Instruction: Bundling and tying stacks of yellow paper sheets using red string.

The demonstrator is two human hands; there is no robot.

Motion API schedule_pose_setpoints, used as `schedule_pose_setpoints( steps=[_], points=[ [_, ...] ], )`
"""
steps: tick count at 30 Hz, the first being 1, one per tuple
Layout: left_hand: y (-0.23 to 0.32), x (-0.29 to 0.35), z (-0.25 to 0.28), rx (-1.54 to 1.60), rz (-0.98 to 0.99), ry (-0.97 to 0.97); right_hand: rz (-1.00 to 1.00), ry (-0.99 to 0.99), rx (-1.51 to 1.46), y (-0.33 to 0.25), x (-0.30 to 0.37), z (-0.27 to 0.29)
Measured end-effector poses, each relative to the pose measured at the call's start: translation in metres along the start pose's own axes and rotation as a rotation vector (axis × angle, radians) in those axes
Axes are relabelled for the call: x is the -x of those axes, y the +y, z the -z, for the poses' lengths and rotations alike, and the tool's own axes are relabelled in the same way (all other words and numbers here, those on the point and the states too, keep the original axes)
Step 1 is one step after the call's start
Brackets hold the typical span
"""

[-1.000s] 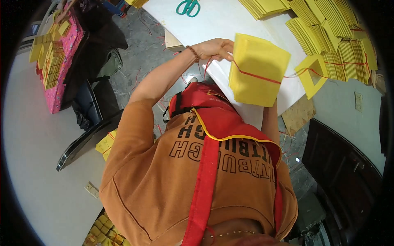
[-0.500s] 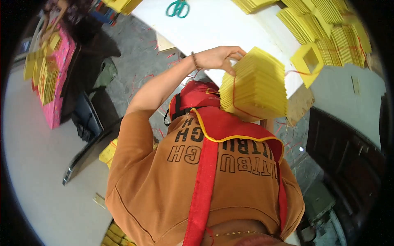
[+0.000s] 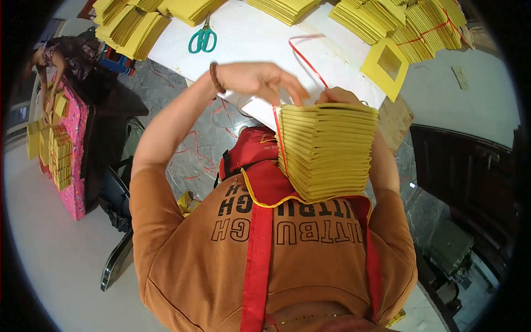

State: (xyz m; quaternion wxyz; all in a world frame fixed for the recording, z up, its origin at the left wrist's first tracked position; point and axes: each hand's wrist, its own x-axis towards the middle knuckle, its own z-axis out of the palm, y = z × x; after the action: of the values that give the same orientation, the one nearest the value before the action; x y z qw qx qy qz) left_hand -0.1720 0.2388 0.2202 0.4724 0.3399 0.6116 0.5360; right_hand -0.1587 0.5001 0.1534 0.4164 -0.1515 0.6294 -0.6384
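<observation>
A thick stack of yellow folded paper pieces (image 3: 332,152) stands tilted against my red apron (image 3: 263,191), over my lap. A narrow red ribbon (image 3: 280,138) runs down its left side. Over the top left edge reaches my left hand (image 3: 257,80), thumb and fingers apart, beside the ribbon. My right hand (image 3: 338,96) is curled at the stack's far top edge, its fingertips partly hidden. From it a loose ribbon end rises across the white table, so the hand appears closed on the ribbon.
Green-handled scissors (image 3: 202,41) lie on the white table (image 3: 243,33). Yellow stacks (image 3: 133,30) line its far side; a yellow piece with a window (image 3: 386,67) lies at the right. Another person (image 3: 58,61) works at a pink-covered table (image 3: 80,122). A dark door (image 3: 459,171) stands right.
The stack has turned and come lower, toward my body. My right hand has come into view behind it with the ribbon. My left hand has moved slightly left, off the stack's side.
</observation>
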Motion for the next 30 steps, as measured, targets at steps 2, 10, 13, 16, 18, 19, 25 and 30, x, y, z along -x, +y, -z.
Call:
schedule_pose_setpoints(
  steps=[2,10,13,16,18,19,25,30],
  points=[
    [0.011,0.0,0.021,-0.101,-0.072,0.119,0.135,-0.074,0.198,-0.009,-0.006,-0.002],
    [0.043,-0.095,0.032,-0.616,-0.255,0.045,0.103,-0.313,0.359,-0.025,-0.011,-0.011],
    [0.031,-0.123,0.009,-0.625,-0.197,-0.021,0.246,-0.182,0.594,-0.025,-0.001,-0.013],
    [0.018,-0.135,-0.009,-0.628,-0.175,0.016,0.331,-0.001,0.723,-0.02,0.012,-0.015],
    [0.013,-0.13,-0.012,-0.946,-0.443,0.383,0.365,0.08,0.777,-0.015,0.018,-0.017],
    [0.012,-0.126,-0.012,-1.237,-0.665,0.745,0.375,0.108,0.797,-0.013,0.019,-0.018],
    [-0.004,-0.068,-0.041,-0.621,0.005,0.601,0.159,0.126,0.615,-0.011,0.014,-0.021],
    [-0.02,-0.041,-0.062,-0.282,0.008,0.811,0.016,0.121,0.357,-0.002,0.015,-0.02]
  ],
)
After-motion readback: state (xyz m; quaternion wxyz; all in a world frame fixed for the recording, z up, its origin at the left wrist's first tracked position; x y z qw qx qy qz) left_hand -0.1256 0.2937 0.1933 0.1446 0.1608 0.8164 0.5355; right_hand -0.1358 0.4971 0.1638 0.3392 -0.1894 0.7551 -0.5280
